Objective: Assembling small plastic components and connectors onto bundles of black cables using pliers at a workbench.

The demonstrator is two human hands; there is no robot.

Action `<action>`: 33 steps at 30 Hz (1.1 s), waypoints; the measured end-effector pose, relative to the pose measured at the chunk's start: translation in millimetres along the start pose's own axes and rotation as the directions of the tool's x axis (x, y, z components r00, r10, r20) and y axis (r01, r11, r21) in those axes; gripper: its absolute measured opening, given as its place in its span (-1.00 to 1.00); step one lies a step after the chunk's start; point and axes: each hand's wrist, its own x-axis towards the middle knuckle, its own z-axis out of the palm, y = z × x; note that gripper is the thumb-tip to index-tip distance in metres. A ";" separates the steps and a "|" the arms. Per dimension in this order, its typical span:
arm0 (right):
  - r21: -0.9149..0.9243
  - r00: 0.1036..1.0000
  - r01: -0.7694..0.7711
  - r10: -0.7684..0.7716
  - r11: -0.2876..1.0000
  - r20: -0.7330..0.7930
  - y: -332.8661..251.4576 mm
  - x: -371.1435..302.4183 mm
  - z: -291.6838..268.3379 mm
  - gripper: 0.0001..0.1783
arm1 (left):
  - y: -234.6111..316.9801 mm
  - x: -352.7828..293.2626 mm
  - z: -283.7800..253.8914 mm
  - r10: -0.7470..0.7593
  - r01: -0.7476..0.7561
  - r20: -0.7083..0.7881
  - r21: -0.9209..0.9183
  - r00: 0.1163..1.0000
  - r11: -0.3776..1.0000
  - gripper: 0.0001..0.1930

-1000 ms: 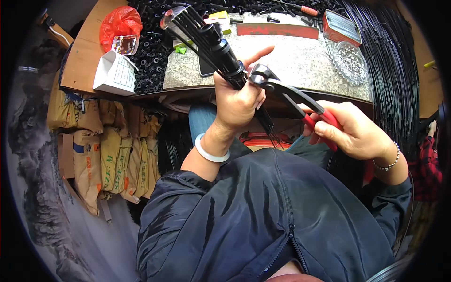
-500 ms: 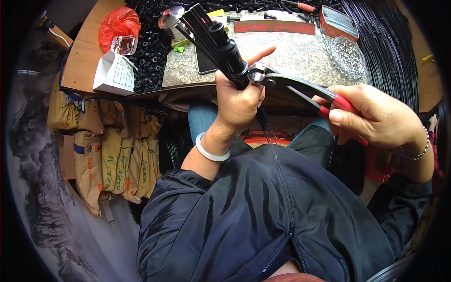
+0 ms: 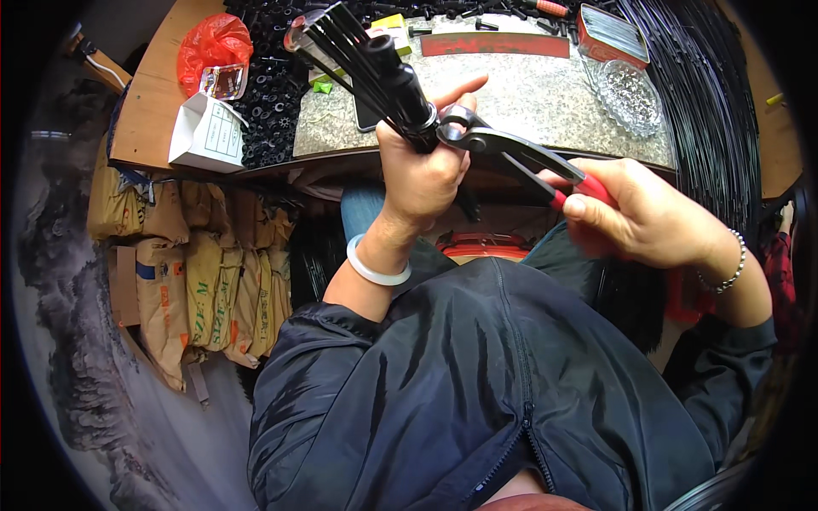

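My left hand is closed around what looks like a folded umbrella frame, a bundle of thin black ribs with a black stepped sleeve. It is tilted, its upper end leaning to the left above the table's near edge. The left index finger sticks out to the right. In my right hand are red-handled pliers, gripped by the handles. Their rounded metal head is at a silvery ring on the frame, just above the left thumb side. Whether the jaws bite on anything is too small to tell.
On the table are a red plastic bag, a white box, a glass dish, a red strip and a tin. Black small parts and long black rods cover its sides. Sacks stand at left.
Both hands have shifted slightly left, with the frame and pliers moving along. The right hand has come closer to the left, and the pliers' handles look closer together.
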 end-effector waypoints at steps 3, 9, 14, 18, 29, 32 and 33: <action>-0.045 0.999 0.021 -0.019 0.999 0.038 3.7 3.1 2.1 -0.59 | -0.3 -2.2 3.4 -0.021 0.020 -0.006 -0.099 1.000 0.995 -0.75; -0.202 0.999 -0.044 0.037 0.978 -0.040 -12.2 -3.8 -4.6 -0.68 | 4.1 -2.1 6.4 -0.052 0.051 -0.011 -0.057 0.999 0.997 -0.77; -0.353 0.993 -0.028 -0.013 0.935 -0.113 -19.2 -6.7 -6.3 -0.68 | 0.0 1.7 -3.2 0.098 -0.089 -0.017 0.300 0.995 0.950 -0.83; -0.460 0.978 0.077 -0.156 0.884 -0.135 -1.8 9.9 0.2 -0.72 | 9.3 5.4 -22.5 0.278 -0.262 0.013 0.375 0.961 0.889 -0.79; -0.849 0.683 -0.312 -0.520 0.426 -0.513 124.2 74.7 2.1 -0.49 | 50.7 -14.4 -40.7 0.149 -0.163 -0.092 -0.172 0.985 0.972 -0.68; -0.781 0.763 -0.022 -0.494 0.624 -0.417 78.7 51.2 46.1 -0.56 | 53.0 -22.9 -39.6 0.178 -0.180 -0.096 -0.012 0.979 0.984 -0.68; -0.659 0.762 0.300 -0.589 0.690 -0.270 63.5 40.5 64.3 -0.62 | 54.5 -25.3 -38.8 0.179 -0.182 -0.092 -0.015 0.979 0.983 -0.68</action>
